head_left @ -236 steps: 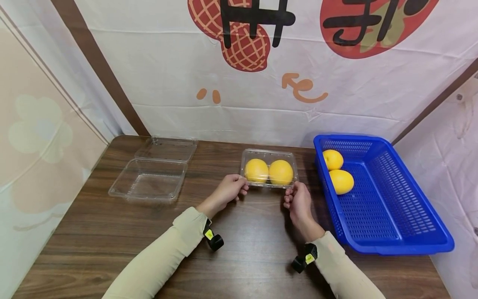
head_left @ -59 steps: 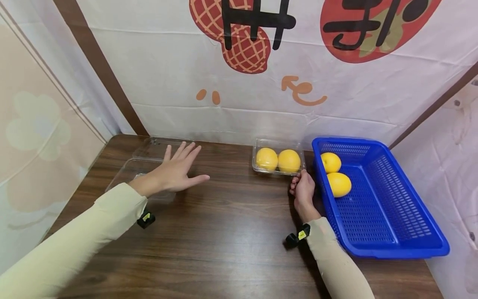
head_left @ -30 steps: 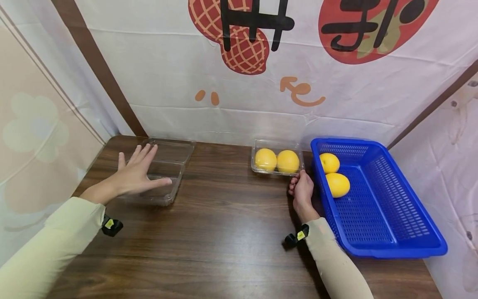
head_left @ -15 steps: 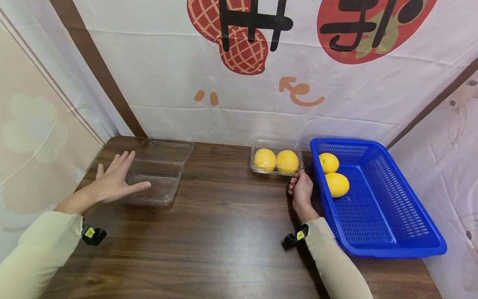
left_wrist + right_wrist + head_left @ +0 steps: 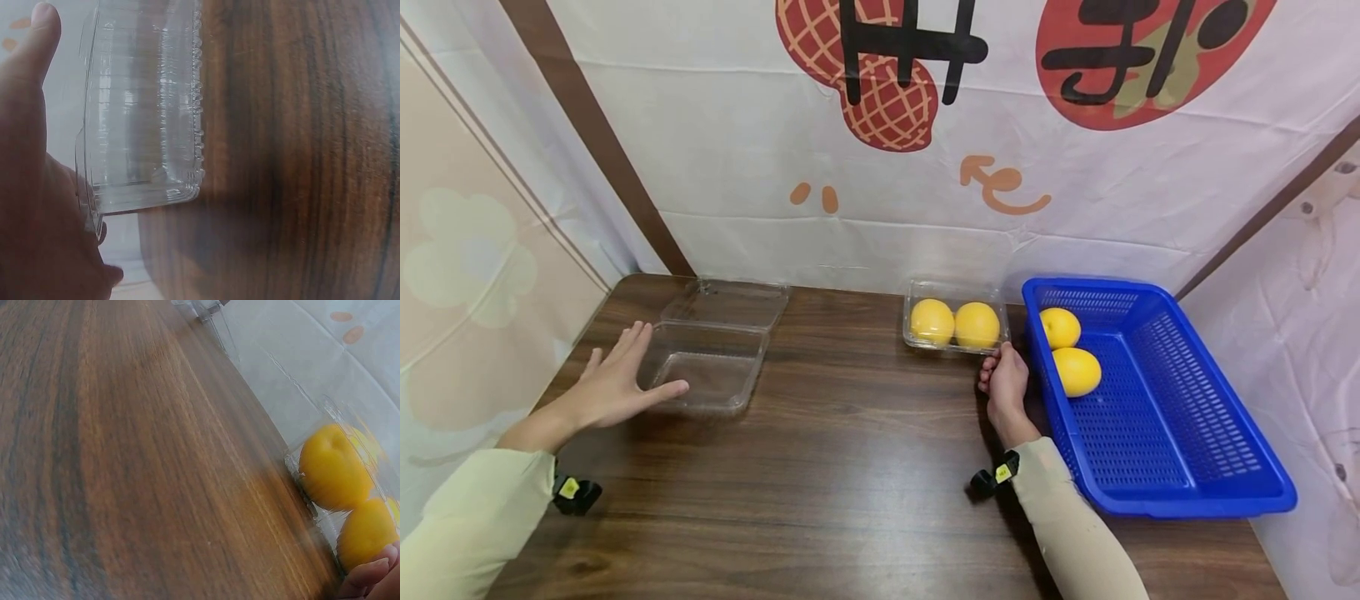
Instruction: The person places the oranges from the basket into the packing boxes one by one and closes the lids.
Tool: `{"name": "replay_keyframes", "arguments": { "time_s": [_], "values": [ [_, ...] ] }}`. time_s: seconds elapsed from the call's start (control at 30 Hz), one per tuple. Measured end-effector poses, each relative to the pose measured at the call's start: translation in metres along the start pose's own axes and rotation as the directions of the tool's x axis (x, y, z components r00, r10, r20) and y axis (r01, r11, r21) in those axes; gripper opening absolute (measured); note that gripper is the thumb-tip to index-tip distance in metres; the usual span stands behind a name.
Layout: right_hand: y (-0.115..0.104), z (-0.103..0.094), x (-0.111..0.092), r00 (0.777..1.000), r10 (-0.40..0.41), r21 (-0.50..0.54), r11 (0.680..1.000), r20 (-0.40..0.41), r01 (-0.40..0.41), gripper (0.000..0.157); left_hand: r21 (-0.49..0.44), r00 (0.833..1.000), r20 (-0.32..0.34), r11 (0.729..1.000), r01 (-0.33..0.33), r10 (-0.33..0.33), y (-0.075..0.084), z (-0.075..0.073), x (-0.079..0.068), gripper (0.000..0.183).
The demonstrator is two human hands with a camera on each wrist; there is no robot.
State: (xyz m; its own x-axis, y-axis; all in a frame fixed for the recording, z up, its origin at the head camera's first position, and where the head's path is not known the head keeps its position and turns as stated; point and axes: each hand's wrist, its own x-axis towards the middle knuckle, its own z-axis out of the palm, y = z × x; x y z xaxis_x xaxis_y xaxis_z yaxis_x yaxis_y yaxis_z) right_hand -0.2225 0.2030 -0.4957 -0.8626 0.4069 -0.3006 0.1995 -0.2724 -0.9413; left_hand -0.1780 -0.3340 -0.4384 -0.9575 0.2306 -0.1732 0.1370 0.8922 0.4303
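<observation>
In the head view, my left hand (image 5: 610,385) has its fingers and thumb spread at the left side of an open clear plastic clamshell box (image 5: 711,398), whose lid lies folded back. In the left wrist view, the thumb reaches in front of the clear box (image 5: 137,119) and the fingers are partly hidden behind it. My right hand (image 5: 1009,383) has curled fingers and pinches the right front corner of a closed clamshell box (image 5: 955,292) at the back. Two round yellow oranges (image 5: 977,325) sit side by side inside that box.
A blue perforated plastic basket (image 5: 1157,500) stands on the right of the brown wooden table (image 5: 850,467), with two more oranges (image 5: 1077,372) against its left wall. A white printed cloth (image 5: 737,150) hangs close behind the table's back edge.
My left hand has let go of the closed box and moved left to the open one, lately drifting lower left. The closed box shifted back and right, my right hand staying at its corner.
</observation>
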Motion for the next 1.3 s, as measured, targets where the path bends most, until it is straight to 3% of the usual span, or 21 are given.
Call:
{"name": "replay_keyframes", "arguments": {
  "time_s": [0.23,0.5,1.3],
  "values": [
    [0.0,0.0,-0.001,1.0,-0.002,0.001,1.0,-0.007,0.002,0.029,-0.052,0.998,0.009,0.996,-0.066,0.066,-0.005,0.006,-0.004,0.121],
    [0.001,0.0,0.001,1.0,-0.01,0.01,1.0,-0.007,0.011,0.029,-0.111,0.995,0.008,0.989,-0.098,0.1,-0.009,0.013,-0.007,0.135],
    [-0.001,0.0,0.0,1.0,0.01,0.003,1.0,-0.003,-0.01,0.029,-0.138,0.997,-0.003,0.987,-0.078,0.079,-0.008,0.017,-0.007,0.135]
  ]
}}
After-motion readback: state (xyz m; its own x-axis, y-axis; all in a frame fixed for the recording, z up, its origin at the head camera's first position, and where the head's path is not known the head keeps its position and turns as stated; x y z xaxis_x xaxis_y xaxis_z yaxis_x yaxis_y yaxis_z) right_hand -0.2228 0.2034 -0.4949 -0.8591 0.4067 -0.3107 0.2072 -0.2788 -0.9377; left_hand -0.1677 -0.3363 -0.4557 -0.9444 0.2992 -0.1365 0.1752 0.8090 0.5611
